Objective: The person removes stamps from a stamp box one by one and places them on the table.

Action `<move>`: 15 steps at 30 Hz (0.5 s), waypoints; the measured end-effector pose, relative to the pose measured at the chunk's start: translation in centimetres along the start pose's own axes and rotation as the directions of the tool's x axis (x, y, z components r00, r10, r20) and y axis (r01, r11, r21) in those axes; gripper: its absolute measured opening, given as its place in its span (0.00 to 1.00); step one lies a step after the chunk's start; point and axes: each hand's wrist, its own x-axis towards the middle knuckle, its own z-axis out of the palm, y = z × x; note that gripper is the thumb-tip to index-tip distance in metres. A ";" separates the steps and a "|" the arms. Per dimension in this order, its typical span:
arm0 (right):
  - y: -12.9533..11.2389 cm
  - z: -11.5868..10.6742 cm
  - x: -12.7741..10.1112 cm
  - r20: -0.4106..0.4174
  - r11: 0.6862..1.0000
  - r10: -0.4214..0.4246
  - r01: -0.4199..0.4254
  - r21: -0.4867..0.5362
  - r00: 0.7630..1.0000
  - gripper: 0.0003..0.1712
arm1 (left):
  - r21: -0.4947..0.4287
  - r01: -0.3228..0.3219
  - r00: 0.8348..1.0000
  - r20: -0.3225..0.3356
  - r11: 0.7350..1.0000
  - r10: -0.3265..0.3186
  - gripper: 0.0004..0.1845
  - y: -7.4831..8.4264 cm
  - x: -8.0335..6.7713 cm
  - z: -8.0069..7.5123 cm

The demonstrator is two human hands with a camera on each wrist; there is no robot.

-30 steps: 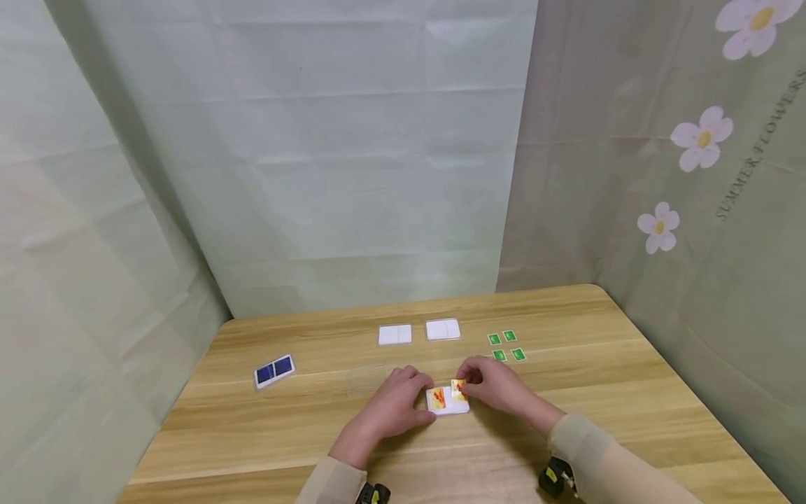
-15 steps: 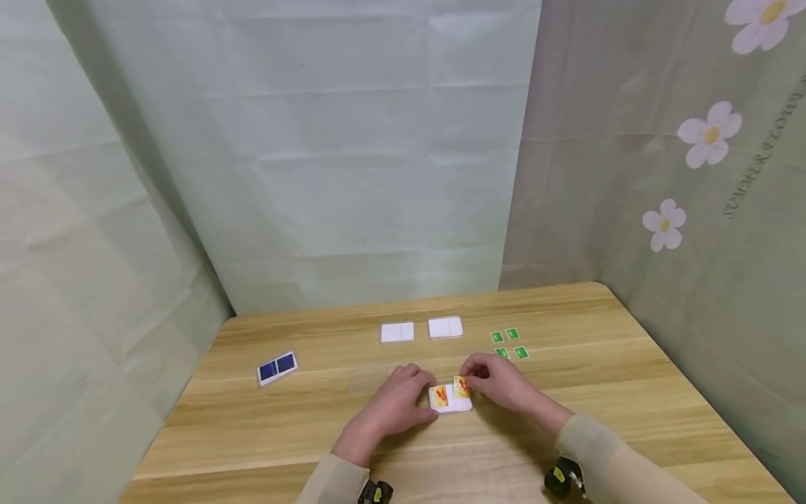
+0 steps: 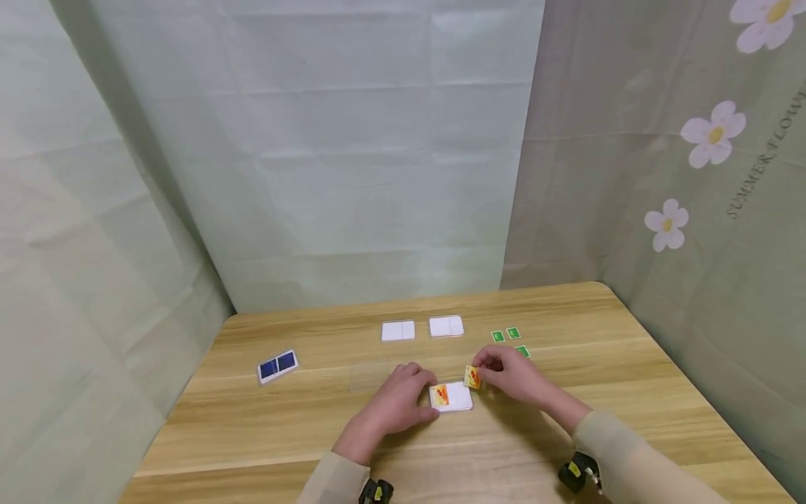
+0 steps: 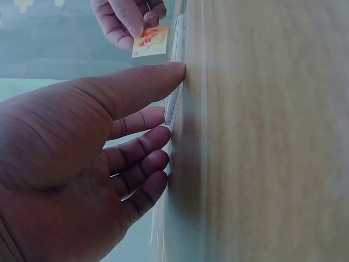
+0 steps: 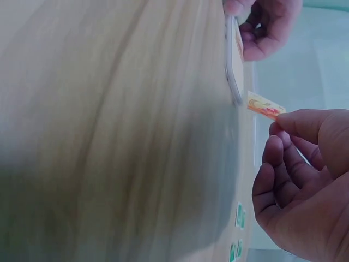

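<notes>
A flat white card case (image 3: 458,396) lies on the table in front of me, with one orange-and-yellow picture card (image 3: 440,395) on its left half. My left hand (image 3: 401,400) holds the case at its left end, thumb on the near edge and index finger on the far edge. My right hand (image 3: 511,373) pinches a second small orange picture card (image 3: 472,377) between thumb and fingertips, at the case's far right corner. In the right wrist view this pinched card (image 5: 263,105) is raised off the table, tilted, just past the end of the case.
Small green cards (image 3: 513,333) lie behind my right hand, which partly covers them. Two white cases (image 3: 398,330) lie toward the back edge. A case with dark blue panels (image 3: 278,367) is at the left, and a clear sheet (image 3: 368,376) lies behind my left hand.
My right hand has lifted the pinched card away from the case's right half, moving right and back. The left hand has kept its hold on the case.
</notes>
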 end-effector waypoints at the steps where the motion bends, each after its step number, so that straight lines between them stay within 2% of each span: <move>1: 0.0 -0.2 0.0 -0.003 1.000 -0.005 0.005 -0.002 1.000 0.03 | 0.001 0.000 1.000 -0.001 1.000 0.000 0.27 0.0 0.0 0.0; 7: 0.1 -1.5 -0.3 -0.022 1.000 -0.013 0.013 -0.028 1.000 0.02 | 0.000 0.000 1.000 -0.005 1.000 0.000 0.26 -0.1 0.1 0.0; 15: 1.0 -2.9 -0.6 -0.045 0.995 0.022 -0.027 -0.095 0.999 0.03 | -0.003 -0.002 1.000 -0.001 1.000 0.002 0.26 -0.1 0.0 0.0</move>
